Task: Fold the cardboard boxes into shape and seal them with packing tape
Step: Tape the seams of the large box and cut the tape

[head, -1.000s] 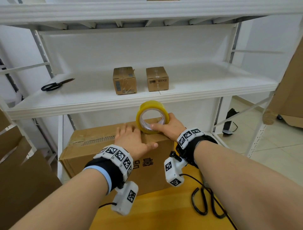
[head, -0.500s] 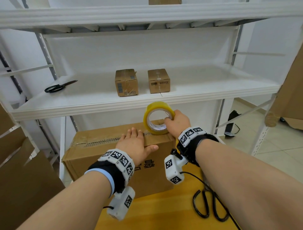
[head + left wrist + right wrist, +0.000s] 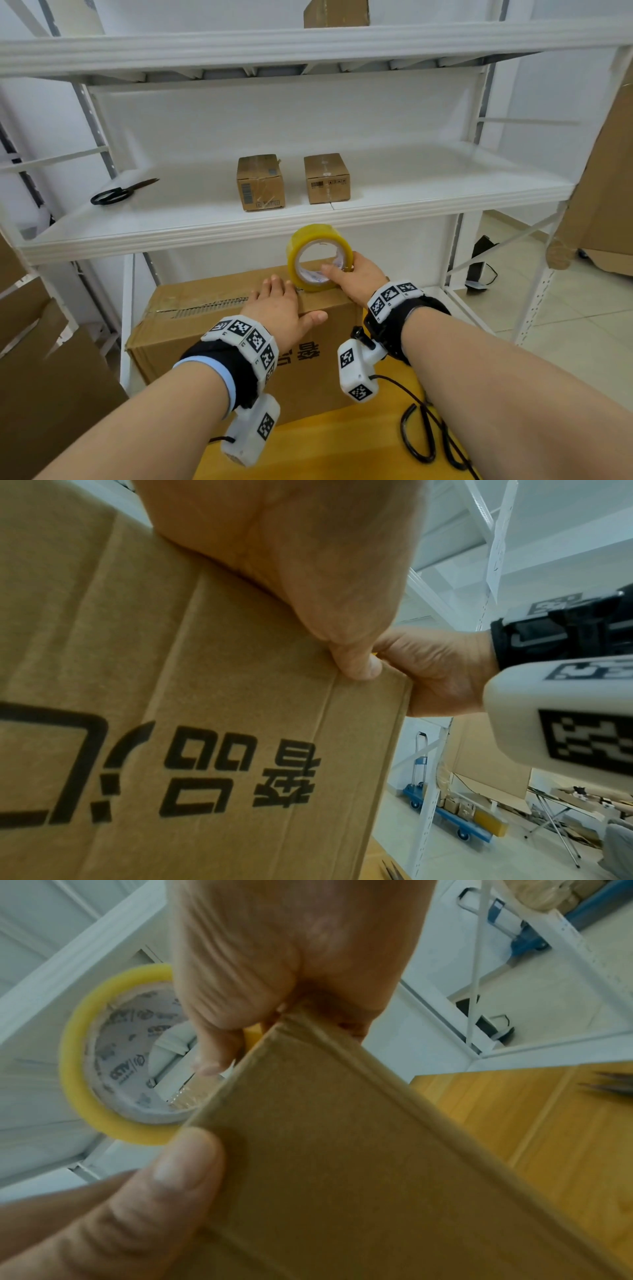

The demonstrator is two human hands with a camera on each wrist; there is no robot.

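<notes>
Head view, item one: right hand (image 3: 356, 279), fingers curled round the yellow tape roll (image 3: 320, 257), one fingertip hooked inside the core; roll stands on edge at the right end of the box top. Right wrist view confirms the thumb inside the printed core and a clear strip running from the roll onto the cardboard.

Item two: left hand (image 3: 281, 308), fingers straight and close together, laid flat on the top of the large cardboard box (image 3: 212, 342) just left of the roll; thumb hooked over the near top edge, as the left wrist view shows.

Change noted: against the frames a second and half a second back, the roll stands further right along the top seam, from mid-box to near the right-hand corner; the left hand followed behind it. Judged meaning: the top seam strip is nearly laid, and carrying the tape over the end and cutting it are likely next.

Item three: box rests on a yellow table (image 3: 335, 442), flaps closed; contents not visible.

Item four: white shelf (image 3: 445, 192) behind, holding two small closed cartons (image 3: 260, 181) side by side, contents unseen, and black scissors (image 3: 116, 195) well to their left.
</notes>
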